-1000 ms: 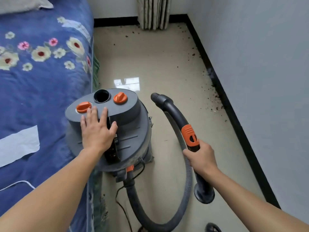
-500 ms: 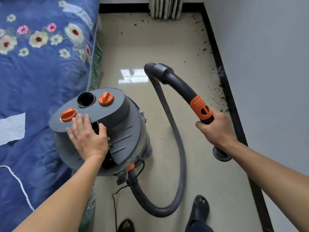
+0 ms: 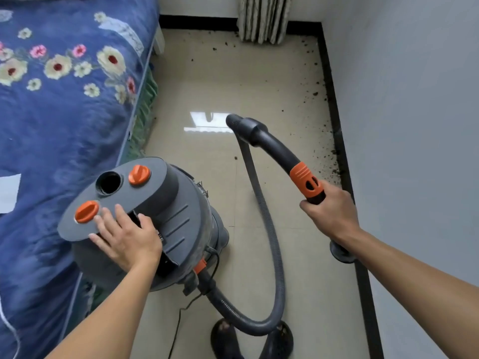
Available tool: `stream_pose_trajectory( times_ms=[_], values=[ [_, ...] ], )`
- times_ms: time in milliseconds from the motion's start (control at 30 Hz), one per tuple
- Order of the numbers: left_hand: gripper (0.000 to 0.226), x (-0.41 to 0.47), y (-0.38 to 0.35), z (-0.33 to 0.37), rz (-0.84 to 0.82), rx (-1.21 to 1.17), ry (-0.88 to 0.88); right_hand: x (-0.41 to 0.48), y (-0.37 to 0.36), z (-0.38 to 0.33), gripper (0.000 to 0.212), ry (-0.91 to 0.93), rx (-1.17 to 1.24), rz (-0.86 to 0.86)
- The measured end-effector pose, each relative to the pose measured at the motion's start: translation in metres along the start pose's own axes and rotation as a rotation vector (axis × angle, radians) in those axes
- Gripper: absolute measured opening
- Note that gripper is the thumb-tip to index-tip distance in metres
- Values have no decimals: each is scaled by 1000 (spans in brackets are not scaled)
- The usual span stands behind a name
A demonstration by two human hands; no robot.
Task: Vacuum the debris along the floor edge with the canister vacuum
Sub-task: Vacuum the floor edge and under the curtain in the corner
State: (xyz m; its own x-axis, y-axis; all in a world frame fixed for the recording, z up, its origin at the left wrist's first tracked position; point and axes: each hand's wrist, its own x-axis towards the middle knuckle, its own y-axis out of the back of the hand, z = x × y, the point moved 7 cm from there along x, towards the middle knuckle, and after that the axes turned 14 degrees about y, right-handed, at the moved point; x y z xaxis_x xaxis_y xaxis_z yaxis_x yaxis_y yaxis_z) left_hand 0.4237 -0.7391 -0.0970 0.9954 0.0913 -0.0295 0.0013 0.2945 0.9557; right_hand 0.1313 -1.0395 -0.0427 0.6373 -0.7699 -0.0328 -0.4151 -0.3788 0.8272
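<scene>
A grey canister vacuum [image 3: 178,216] with two orange knobs stands on the floor beside the bed. My left hand [image 3: 127,239] lies on its lid with the fingers spread, close to the nearer orange knob [image 3: 86,211]. My right hand [image 3: 330,215] grips the black hose handle [image 3: 274,149] just below its orange collar [image 3: 305,180]. The grey ribbed hose [image 3: 274,255] loops from the canister's base round to the handle. Dark debris [image 3: 328,161] lies scattered along the black skirting at the right wall.
A bed with a blue flowered quilt [image 3: 64,112] fills the left side. A grey wall [image 3: 414,125] runs down the right with a black skirting [image 3: 334,112]. A striped curtain [image 3: 263,19] hangs at the far end. My dark slippers [image 3: 225,338] and a thin cord [image 3: 178,327] are near the hose.
My right hand has lifted the hose handle up and over to the right, toward the wall. The view has tilted down, so my slippers show. My left hand stays on the lid.
</scene>
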Motion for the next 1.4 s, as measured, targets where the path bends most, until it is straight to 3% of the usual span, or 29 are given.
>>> stream_pose_trajectory(
  times_ms=[167,300,367,500,600,700,800,933,1067,1200,1300,1400],
  values=[
    [56,-24,9,48,-144,126,-222,-11,33,-4,20,45,-147,-83],
    [49,-44,21,127,-575,-244,-120,-24,68,-5,22,74,-202,-176],
    [55,-62,26,175,-690,-209,-246,-23,83,-3,20,72,-187,-223],
    [66,-93,24,256,-697,70,-537,9,112,15,23,64,-188,-299],
    [77,-110,3,301,-716,294,-599,50,136,43,20,40,-147,-315],
    [89,-127,-18,355,-717,361,-595,99,158,80,23,-7,-51,-345],
    [83,-149,-31,424,-761,257,-536,138,179,121,18,-117,158,-356],
    [58,-183,-39,494,-921,81,-421,181,203,157,18,-331,487,-210],
    [30,-191,-34,520,-1008,158,-403,217,204,174,13,-617,778,-14],
    [42,-177,-14,535,-973,181,-299,249,192,160,9,-927,1055,219],
    [62,-179,-5,539,-1195,213,-46,271,185,145,16,-1138,1239,462],
    [68,-185,-8,552,-1431,-24,339,288,173,132,24,-1288,1343,550]
  ],
)
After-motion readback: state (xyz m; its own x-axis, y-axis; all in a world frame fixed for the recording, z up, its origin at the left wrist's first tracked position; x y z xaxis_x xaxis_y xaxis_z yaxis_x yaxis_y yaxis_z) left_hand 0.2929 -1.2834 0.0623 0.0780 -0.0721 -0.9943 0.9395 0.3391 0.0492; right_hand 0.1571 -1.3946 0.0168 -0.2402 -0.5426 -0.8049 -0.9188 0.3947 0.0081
